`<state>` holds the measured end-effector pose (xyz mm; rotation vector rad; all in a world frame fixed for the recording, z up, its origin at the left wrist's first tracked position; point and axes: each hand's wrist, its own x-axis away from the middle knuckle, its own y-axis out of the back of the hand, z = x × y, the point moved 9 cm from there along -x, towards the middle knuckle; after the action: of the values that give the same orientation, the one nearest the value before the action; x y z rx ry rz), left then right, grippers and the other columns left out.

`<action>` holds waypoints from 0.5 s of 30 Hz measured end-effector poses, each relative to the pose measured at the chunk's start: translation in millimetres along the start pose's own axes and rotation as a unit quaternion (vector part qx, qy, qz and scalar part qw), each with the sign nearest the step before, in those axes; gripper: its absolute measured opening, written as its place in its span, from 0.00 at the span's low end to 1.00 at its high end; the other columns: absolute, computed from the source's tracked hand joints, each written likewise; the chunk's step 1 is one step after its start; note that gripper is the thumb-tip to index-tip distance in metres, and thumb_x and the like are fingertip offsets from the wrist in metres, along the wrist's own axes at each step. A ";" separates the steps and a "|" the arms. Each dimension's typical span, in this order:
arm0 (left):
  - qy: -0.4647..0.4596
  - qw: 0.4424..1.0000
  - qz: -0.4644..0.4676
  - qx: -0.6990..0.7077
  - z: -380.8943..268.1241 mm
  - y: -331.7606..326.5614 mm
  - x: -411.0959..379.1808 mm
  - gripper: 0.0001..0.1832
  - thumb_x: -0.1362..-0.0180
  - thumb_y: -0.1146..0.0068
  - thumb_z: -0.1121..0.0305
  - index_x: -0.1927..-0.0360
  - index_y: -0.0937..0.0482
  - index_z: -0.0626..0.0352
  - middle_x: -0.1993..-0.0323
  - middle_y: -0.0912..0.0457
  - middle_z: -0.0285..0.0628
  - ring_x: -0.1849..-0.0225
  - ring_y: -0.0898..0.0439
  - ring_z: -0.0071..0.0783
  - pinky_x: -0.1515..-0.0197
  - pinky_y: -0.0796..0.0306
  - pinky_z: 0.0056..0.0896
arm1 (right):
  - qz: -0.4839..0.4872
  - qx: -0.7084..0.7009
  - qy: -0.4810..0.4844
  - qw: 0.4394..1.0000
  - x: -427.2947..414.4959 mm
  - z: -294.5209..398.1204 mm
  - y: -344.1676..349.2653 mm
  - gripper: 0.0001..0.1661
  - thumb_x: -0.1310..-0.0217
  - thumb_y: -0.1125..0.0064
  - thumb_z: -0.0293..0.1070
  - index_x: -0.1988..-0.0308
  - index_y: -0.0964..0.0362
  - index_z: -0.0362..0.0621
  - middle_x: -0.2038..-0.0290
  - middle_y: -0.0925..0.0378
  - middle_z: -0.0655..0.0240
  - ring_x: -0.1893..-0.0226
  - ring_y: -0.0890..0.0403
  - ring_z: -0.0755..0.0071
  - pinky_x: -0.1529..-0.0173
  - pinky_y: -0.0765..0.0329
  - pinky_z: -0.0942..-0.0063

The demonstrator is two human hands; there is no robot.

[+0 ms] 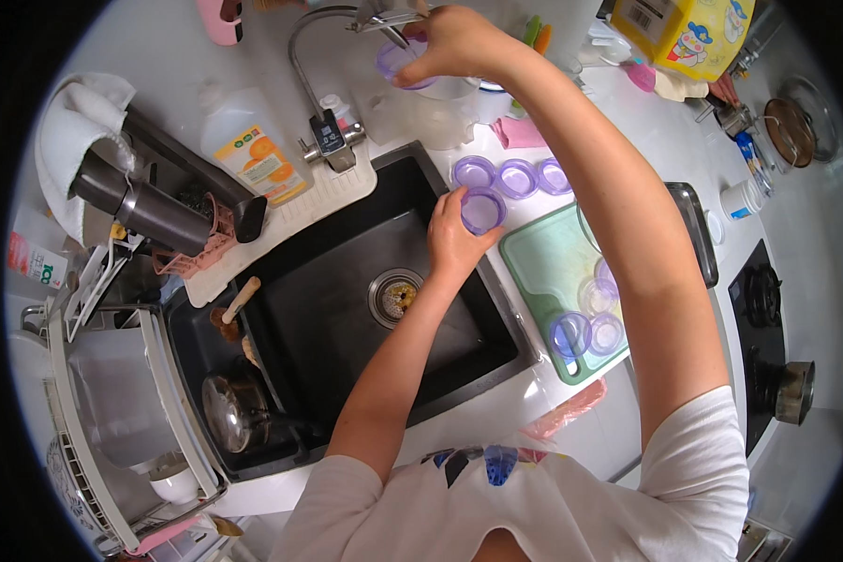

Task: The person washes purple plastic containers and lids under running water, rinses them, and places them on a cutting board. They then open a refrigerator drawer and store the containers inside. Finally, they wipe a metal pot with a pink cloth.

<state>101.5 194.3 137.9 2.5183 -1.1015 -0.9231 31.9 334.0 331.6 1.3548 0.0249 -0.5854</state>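
Note:
In my right hand point(456, 46) is a small clear purple container point(397, 63), held up at the end of the tap's curved spout point(323, 14). I cannot tell whether water runs into it. My left hand point(451, 232) grips a similar purple container point(483, 212) at the sink's right edge, its round mouth facing up. Just beyond it, several more purple containers point(518, 179) stand in a row on the white counter. Others rest on a green cutting board point(534, 246), partly covered by my right arm.
The black sink point(337, 267) has food scraps in its drain strainer point(395, 298). A lidded pot point(235, 411) sits in the side basin. Behind are an orange-labelled bottle point(256, 151) and a translucent pitcher point(421, 116). The gas hob point(759, 337) lies far right.

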 end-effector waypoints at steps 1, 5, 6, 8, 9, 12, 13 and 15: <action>0.017 1.000 0.003 -0.001 5.4 -5.7 4.2 0.38 0.71 0.25 0.65 0.52 0.28 0.65 0.56 0.24 0.49 0.53 0.25 0.46 0.52 0.30 0.41 | -0.004 0.001 0.003 1.000 0.8 1.3 0.5 0.45 0.73 0.34 0.59 0.56 0.24 0.36 0.64 0.20 0.54 0.62 0.19 0.56 0.56 0.24 0.69; 0.024 0.999 0.009 -0.041 11.1 -19.7 11.2 0.39 0.70 0.24 0.61 0.50 0.29 0.62 0.53 0.25 0.48 0.49 0.27 0.47 0.46 0.36 0.44 | 0.001 0.005 -0.010 1.000 1.9 -0.8 1.0 0.46 0.73 0.33 0.59 0.55 0.24 0.36 0.63 0.20 0.54 0.62 0.19 0.56 0.56 0.24 0.69; 0.024 0.999 0.008 -0.049 11.3 -22.0 12.3 0.39 0.70 0.24 0.61 0.50 0.28 0.62 0.53 0.24 0.47 0.50 0.27 0.47 0.46 0.36 0.44 | 0.001 0.008 -0.011 1.000 3.4 0.2 2.1 0.46 0.73 0.33 0.60 0.55 0.24 0.36 0.63 0.20 0.54 0.62 0.19 0.57 0.56 0.24 0.69; 0.019 0.997 0.000 -0.072 12.2 -23.1 11.8 0.40 0.71 0.24 0.60 0.51 0.28 0.62 0.53 0.24 0.47 0.50 0.27 0.47 0.46 0.37 0.43 | -0.003 -0.002 -0.015 1.000 4.5 3.3 4.1 0.41 0.73 0.33 0.55 0.58 0.24 0.36 0.64 0.20 0.52 0.62 0.19 0.55 0.56 0.23 0.68; 0.019 0.996 -0.005 -0.085 14.4 -21.3 13.1 0.40 0.71 0.23 0.59 0.51 0.27 0.62 0.53 0.24 0.46 0.49 0.28 0.46 0.45 0.37 0.43 | -0.002 -0.016 -0.019 1.000 7.6 13.5 7.4 0.36 0.72 0.33 0.51 0.62 0.23 0.36 0.65 0.21 0.49 0.62 0.19 0.53 0.57 0.23 0.66; 0.021 0.990 -0.015 -0.142 -5.9 -10.5 16.1 0.39 0.66 0.26 0.57 0.49 0.29 0.63 0.52 0.27 0.48 0.48 0.33 0.47 0.45 0.40 0.46 | 0.005 -0.020 -0.041 0.999 14.0 15.4 14.5 0.33 0.71 0.32 0.48 0.63 0.23 0.36 0.65 0.21 0.48 0.61 0.19 0.52 0.56 0.22 0.65; 0.036 0.987 -0.029 -0.155 -14.0 -0.6 16.4 0.36 0.61 0.28 0.58 0.49 0.30 0.64 0.51 0.29 0.49 0.48 0.33 0.49 0.45 0.40 0.47 | 0.006 -0.017 -0.043 0.999 13.7 14.0 14.9 0.34 0.71 0.31 0.49 0.62 0.23 0.36 0.64 0.21 0.48 0.61 0.19 0.53 0.55 0.22 0.66; -0.004 0.991 -0.024 -0.130 -38.4 6.4 26.0 0.32 0.55 0.33 0.60 0.48 0.31 0.65 0.51 0.30 0.50 0.49 0.33 0.51 0.45 0.41 0.47 | -0.001 -0.022 -0.035 0.999 16.5 15.0 16.3 0.32 0.72 0.32 0.48 0.65 0.22 0.36 0.66 0.21 0.48 0.62 0.19 0.52 0.56 0.22 0.64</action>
<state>135.7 169.9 158.6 2.3379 -0.8626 -1.0186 48.0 315.5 344.3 1.2921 -0.0177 -0.6296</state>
